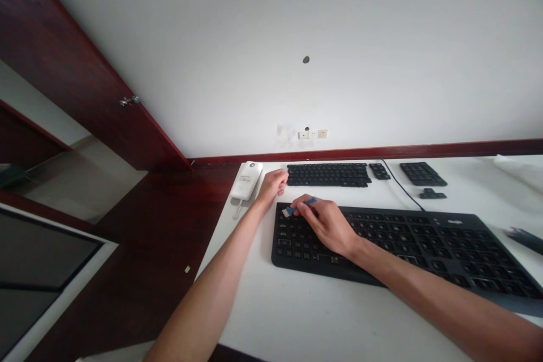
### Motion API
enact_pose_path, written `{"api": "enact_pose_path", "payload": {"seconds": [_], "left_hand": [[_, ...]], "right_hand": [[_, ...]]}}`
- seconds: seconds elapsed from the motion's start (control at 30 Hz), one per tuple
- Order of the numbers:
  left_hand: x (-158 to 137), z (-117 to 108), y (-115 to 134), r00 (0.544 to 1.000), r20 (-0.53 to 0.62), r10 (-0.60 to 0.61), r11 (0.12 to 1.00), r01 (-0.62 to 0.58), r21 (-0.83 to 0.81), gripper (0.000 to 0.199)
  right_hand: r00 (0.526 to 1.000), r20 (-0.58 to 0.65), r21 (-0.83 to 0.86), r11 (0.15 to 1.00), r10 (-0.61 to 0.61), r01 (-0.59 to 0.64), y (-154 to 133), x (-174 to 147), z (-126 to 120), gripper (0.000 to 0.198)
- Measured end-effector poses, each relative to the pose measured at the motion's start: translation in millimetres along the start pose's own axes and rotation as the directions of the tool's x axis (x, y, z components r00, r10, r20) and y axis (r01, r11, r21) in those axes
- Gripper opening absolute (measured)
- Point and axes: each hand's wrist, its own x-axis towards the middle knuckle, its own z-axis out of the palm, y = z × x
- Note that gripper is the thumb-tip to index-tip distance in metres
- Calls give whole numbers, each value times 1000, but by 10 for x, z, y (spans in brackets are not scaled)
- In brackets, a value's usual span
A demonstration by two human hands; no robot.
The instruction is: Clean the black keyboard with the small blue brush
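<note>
Under my right hand [328,223], a black keyboard [394,237].
It pinches a blue brush [290,211] at my fingertips; ahead and left of it, my left hand [272,185] is a curled fist beside some loose keys [326,174].

A plain indoor room, home or small office, though which of the two cannot be told. A white desk [263,305] stands close to a pale wall [212,39], where a row of sockets [313,134] sits low beside a grey smudge [285,134]. Dark red skirting [348,152] runs along the foot of the wall, much the colour of the door [85,62] at left, fitted with a metal handle [129,100]. Dark flooring [169,226] lies beside the desk; paler flooring [110,167] shows past the door. A black keyboard [399,227] on the desktop lends an office look.
</note>
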Motion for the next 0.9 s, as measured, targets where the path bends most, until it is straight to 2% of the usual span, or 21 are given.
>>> {"api": "enact_pose_path", "payload": {"seconds": [0.9], "left_hand": [[-20, 29, 54, 1000, -5, 2, 1000, -2, -5, 33]], "right_hand": [[1000, 13, -2, 1000, 4, -4, 4, 5, 5, 36]]}}
